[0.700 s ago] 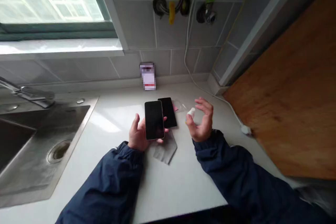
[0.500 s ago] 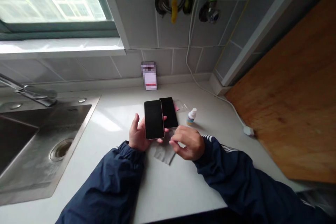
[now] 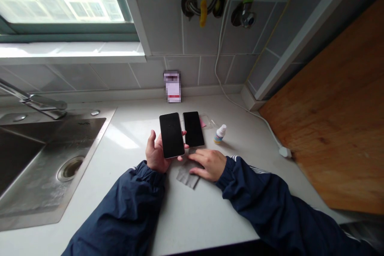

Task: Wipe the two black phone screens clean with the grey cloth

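Now, your left hand [image 3: 156,154] cradles a black smartphone [image 3: 172,135] on its curled fingers, just beside a second phone [image 3: 193,129] lying flat on the white counter [image 3: 210,216]. Your right hand [image 3: 210,165], empty and half open, rests on a gray cloth [image 3: 186,178], near a small dropper bottle [image 3: 220,135].

A: Can anything be read here?
B: No. The upright carton [image 3: 172,86] is pixelated, with only a red band showing.
A: And the small white-capped bottle [image 3: 220,134]?
B: Its label is too small to read.
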The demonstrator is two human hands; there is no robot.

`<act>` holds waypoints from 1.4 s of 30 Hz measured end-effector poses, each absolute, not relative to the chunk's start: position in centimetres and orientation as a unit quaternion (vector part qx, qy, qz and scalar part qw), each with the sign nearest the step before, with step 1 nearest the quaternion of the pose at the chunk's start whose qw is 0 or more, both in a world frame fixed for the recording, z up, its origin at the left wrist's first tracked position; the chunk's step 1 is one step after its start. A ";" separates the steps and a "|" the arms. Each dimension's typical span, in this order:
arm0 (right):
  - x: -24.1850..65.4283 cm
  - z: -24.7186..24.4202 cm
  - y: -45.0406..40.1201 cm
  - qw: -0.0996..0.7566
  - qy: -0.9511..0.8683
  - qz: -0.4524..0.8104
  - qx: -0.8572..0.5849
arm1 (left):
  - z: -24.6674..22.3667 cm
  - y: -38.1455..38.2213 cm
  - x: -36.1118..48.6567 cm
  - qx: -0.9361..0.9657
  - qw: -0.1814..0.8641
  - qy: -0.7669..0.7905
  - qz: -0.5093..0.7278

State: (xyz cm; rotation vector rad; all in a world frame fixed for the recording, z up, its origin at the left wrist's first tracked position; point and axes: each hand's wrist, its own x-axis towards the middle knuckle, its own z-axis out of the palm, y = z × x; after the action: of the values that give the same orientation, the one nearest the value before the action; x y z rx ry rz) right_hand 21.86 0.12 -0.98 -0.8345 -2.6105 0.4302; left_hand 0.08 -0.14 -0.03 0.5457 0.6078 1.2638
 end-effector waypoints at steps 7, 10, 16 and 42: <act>21.6 -1.7 0.1 0.210 -0.920 0.156 -0.292 | -0.1 -0.2 0.1 0.252 0.738 0.268 0.566; 21.6 -1.6 0.0 0.251 -0.913 0.163 -0.279 | 0.0 -0.2 0.2 0.256 0.737 0.274 0.563; 21.8 -0.5 0.1 0.344 -0.885 0.193 -0.247 | 0.2 -0.2 0.4 0.254 0.744 0.262 0.560; 21.5 -0.3 0.5 0.437 -0.800 0.248 -0.328 | 0.2 -0.2 0.6 0.275 0.731 0.289 0.554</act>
State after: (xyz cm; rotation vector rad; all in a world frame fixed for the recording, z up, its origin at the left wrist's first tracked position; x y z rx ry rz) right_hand 21.47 0.45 -0.27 -0.8149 -1.9895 0.6180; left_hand 0.64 -0.21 0.18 0.6045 0.6357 1.2188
